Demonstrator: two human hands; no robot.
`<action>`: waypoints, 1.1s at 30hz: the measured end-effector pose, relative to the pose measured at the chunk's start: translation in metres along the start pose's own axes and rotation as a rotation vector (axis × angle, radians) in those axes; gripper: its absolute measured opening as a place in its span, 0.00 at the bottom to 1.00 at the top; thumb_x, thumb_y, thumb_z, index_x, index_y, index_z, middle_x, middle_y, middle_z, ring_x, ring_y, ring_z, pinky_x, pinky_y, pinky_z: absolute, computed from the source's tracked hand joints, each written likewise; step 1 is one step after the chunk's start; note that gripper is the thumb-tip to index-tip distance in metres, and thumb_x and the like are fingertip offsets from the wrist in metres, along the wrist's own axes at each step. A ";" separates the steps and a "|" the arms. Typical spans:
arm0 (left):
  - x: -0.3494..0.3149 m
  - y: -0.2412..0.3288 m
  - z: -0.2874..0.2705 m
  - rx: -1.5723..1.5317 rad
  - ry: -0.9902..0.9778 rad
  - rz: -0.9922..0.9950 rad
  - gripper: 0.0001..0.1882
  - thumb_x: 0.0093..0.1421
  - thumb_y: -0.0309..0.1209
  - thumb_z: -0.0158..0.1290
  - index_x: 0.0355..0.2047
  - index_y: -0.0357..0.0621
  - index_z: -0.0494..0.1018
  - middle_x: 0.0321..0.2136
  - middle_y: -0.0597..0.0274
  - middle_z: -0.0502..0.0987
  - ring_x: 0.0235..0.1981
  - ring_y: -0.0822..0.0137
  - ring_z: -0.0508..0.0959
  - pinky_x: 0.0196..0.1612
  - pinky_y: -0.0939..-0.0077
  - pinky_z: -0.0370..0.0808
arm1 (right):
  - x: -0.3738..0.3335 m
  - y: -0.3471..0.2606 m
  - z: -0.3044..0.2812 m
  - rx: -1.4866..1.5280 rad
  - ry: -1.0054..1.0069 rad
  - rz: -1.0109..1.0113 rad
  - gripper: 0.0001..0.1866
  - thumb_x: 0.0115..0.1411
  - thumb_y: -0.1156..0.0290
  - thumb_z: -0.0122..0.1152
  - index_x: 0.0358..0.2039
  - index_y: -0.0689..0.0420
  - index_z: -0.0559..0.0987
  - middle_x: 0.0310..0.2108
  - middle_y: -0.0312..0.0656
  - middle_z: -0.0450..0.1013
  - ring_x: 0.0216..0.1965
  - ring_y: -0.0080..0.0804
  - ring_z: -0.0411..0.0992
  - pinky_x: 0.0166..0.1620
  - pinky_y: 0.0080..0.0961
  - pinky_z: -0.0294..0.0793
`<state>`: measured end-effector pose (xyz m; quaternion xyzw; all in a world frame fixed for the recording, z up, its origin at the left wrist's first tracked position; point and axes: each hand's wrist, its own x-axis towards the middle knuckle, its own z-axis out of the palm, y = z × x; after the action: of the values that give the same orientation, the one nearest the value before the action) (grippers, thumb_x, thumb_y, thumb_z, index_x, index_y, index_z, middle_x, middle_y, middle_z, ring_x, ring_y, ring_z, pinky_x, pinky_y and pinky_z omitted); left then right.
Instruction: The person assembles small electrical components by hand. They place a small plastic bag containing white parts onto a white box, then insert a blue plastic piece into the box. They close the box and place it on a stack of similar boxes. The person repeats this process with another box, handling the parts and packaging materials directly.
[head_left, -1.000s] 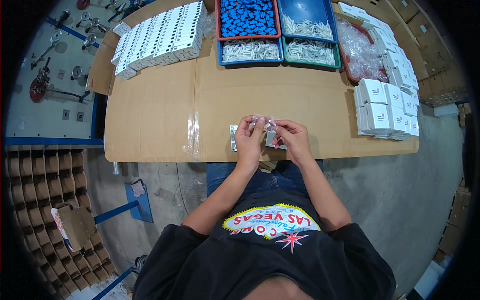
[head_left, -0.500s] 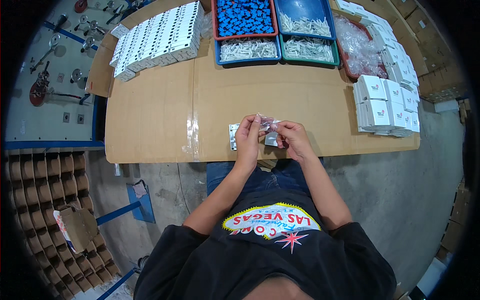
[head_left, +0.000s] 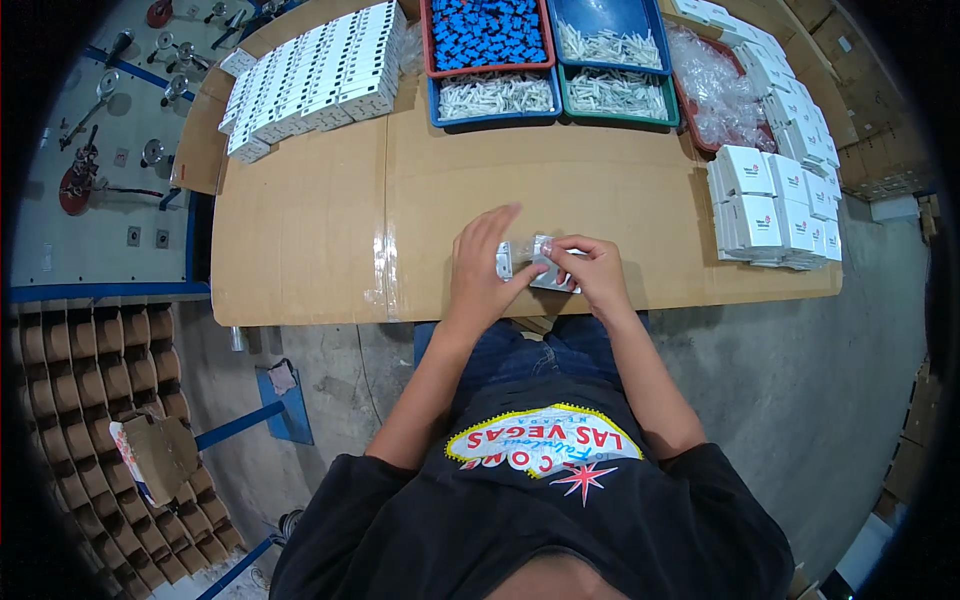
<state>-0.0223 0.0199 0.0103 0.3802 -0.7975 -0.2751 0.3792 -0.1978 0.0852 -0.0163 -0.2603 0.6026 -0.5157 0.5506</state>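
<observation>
The left hand (head_left: 484, 266) is hovering wide open, holding nothing visible; a white piece (head_left: 503, 262) is lying at its three o'clock, long axis pointing twelve-to-six. The nearer right hand (head_left: 556, 254) is curling over a pale piece (head_left: 546, 279) at nine o'clock on the tabletop (head_left: 560, 180); its grip is staying unclear.

L hand (head_left: 478, 277) nr white pc (head_left: 503, 260)

The worktop (head_left: 300, 220) is brown. The red tray (head_left: 490, 70) holds bright-blue pieces (head_left: 487, 34); left of that tray are white blocks (head_left: 320, 78) with rows of black spots, right of it white boxes (head_left: 755, 225) marked red, below it a whitish item (head_left: 503, 262).
</observation>
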 end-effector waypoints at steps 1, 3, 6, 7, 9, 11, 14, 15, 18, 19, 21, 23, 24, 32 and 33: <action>0.001 0.000 -0.005 0.127 -0.074 0.108 0.28 0.55 0.36 0.67 0.56 0.44 0.74 0.51 0.58 0.80 0.57 0.58 0.76 0.65 0.55 0.63 | 0.001 0.005 0.000 -0.043 0.008 -0.085 0.09 0.60 0.70 0.71 0.36 0.62 0.86 0.29 0.34 0.79 0.21 0.17 0.70 0.25 0.16 0.68; -0.005 -0.010 0.000 0.127 -0.151 0.116 0.27 0.54 0.35 0.67 0.54 0.47 0.76 0.49 0.60 0.81 0.55 0.60 0.77 0.65 0.53 0.61 | 0.005 0.018 -0.001 -0.128 0.025 -0.256 0.08 0.59 0.71 0.70 0.34 0.63 0.86 0.30 0.33 0.79 0.22 0.16 0.70 0.26 0.16 0.68; -0.011 -0.017 0.005 0.118 -0.180 0.101 0.23 0.55 0.35 0.67 0.51 0.48 0.78 0.45 0.63 0.81 0.51 0.63 0.78 0.65 0.52 0.59 | -0.002 0.006 0.006 -0.353 0.072 -0.298 0.07 0.58 0.72 0.70 0.32 0.63 0.86 0.32 0.34 0.80 0.23 0.16 0.70 0.27 0.15 0.68; -0.011 -0.016 0.006 0.111 -0.178 0.094 0.22 0.55 0.36 0.66 0.50 0.48 0.78 0.44 0.64 0.81 0.50 0.64 0.79 0.65 0.52 0.59 | -0.002 0.006 0.006 -0.358 0.078 -0.305 0.07 0.59 0.72 0.69 0.33 0.63 0.86 0.33 0.34 0.80 0.23 0.16 0.70 0.26 0.15 0.68; -0.010 -0.013 0.007 0.062 -0.178 0.055 0.21 0.56 0.36 0.66 0.50 0.48 0.78 0.43 0.64 0.82 0.48 0.64 0.80 0.65 0.52 0.59 | -0.003 0.006 0.006 -0.368 0.091 -0.320 0.08 0.61 0.71 0.69 0.34 0.63 0.85 0.34 0.34 0.80 0.23 0.16 0.71 0.26 0.15 0.68; -0.010 -0.015 0.007 0.018 -0.159 0.013 0.21 0.57 0.35 0.66 0.51 0.48 0.78 0.42 0.63 0.83 0.47 0.62 0.80 0.64 0.53 0.61 | -0.010 -0.007 0.011 -0.208 0.043 -0.194 0.09 0.63 0.70 0.67 0.38 0.63 0.84 0.36 0.36 0.81 0.24 0.17 0.72 0.26 0.15 0.68; -0.012 -0.019 0.012 -0.081 -0.103 -0.097 0.23 0.56 0.33 0.67 0.53 0.46 0.78 0.42 0.60 0.83 0.47 0.61 0.81 0.61 0.58 0.66 | -0.015 -0.021 0.014 -0.069 0.037 -0.191 0.10 0.67 0.70 0.63 0.44 0.63 0.83 0.38 0.37 0.81 0.24 0.18 0.74 0.26 0.15 0.69; -0.013 -0.018 0.012 -0.133 -0.077 -0.163 0.23 0.57 0.31 0.67 0.53 0.45 0.78 0.43 0.58 0.83 0.47 0.62 0.81 0.59 0.61 0.69 | -0.015 -0.022 0.015 -0.039 0.046 -0.222 0.11 0.68 0.70 0.62 0.46 0.63 0.82 0.39 0.38 0.82 0.25 0.19 0.75 0.26 0.15 0.70; -0.020 -0.031 0.020 -0.274 -0.035 -0.304 0.24 0.57 0.26 0.67 0.55 0.41 0.77 0.45 0.56 0.83 0.49 0.64 0.80 0.56 0.68 0.73 | -0.008 -0.017 0.007 -0.066 0.047 -0.177 0.11 0.69 0.72 0.60 0.49 0.63 0.81 0.40 0.39 0.82 0.25 0.19 0.75 0.27 0.17 0.72; -0.018 -0.031 0.022 -0.325 -0.030 -0.338 0.24 0.57 0.25 0.67 0.55 0.39 0.77 0.45 0.56 0.82 0.50 0.64 0.80 0.55 0.71 0.74 | -0.004 -0.016 0.002 -0.068 0.043 -0.173 0.11 0.69 0.72 0.59 0.49 0.63 0.81 0.40 0.39 0.82 0.26 0.19 0.76 0.28 0.18 0.73; -0.018 -0.029 0.020 -0.404 -0.031 -0.398 0.23 0.58 0.25 0.66 0.55 0.37 0.76 0.46 0.57 0.82 0.51 0.66 0.79 0.57 0.72 0.74 | 0.005 -0.012 -0.007 -0.070 0.035 -0.165 0.11 0.69 0.73 0.58 0.49 0.63 0.80 0.41 0.40 0.82 0.28 0.20 0.77 0.30 0.19 0.76; -0.017 -0.027 0.021 -0.505 0.001 -0.430 0.22 0.60 0.25 0.65 0.54 0.35 0.75 0.47 0.56 0.82 0.51 0.67 0.79 0.57 0.72 0.74 | 0.025 -0.012 -0.022 -0.100 0.059 -0.206 0.11 0.69 0.74 0.58 0.49 0.64 0.80 0.41 0.41 0.81 0.31 0.22 0.78 0.34 0.19 0.78; -0.018 -0.029 0.022 -0.502 -0.009 -0.427 0.22 0.60 0.25 0.65 0.54 0.35 0.75 0.47 0.56 0.81 0.51 0.67 0.79 0.57 0.72 0.74 | 0.039 -0.014 -0.029 -0.113 0.071 -0.227 0.11 0.69 0.74 0.57 0.49 0.64 0.80 0.41 0.42 0.81 0.32 0.22 0.78 0.36 0.19 0.79; -0.025 -0.029 0.025 -0.532 -0.059 -0.448 0.21 0.62 0.24 0.63 0.55 0.35 0.75 0.44 0.60 0.82 0.44 0.73 0.79 0.52 0.76 0.74 | 0.186 -0.072 -0.115 -0.575 0.299 -0.601 0.11 0.64 0.73 0.61 0.45 0.63 0.82 0.38 0.46 0.83 0.40 0.33 0.81 0.46 0.28 0.79; -0.025 -0.029 0.023 -0.564 -0.072 -0.477 0.21 0.62 0.24 0.63 0.55 0.35 0.75 0.45 0.60 0.82 0.43 0.74 0.78 0.51 0.77 0.74 | 0.199 -0.084 -0.120 -0.637 0.322 -0.621 0.11 0.63 0.73 0.61 0.44 0.63 0.83 0.38 0.47 0.83 0.40 0.35 0.82 0.46 0.30 0.79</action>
<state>-0.0190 0.0280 -0.0335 0.4259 -0.5922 -0.5780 0.3659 -0.3825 -0.0782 -0.0349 -0.5006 0.7022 -0.4794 0.1627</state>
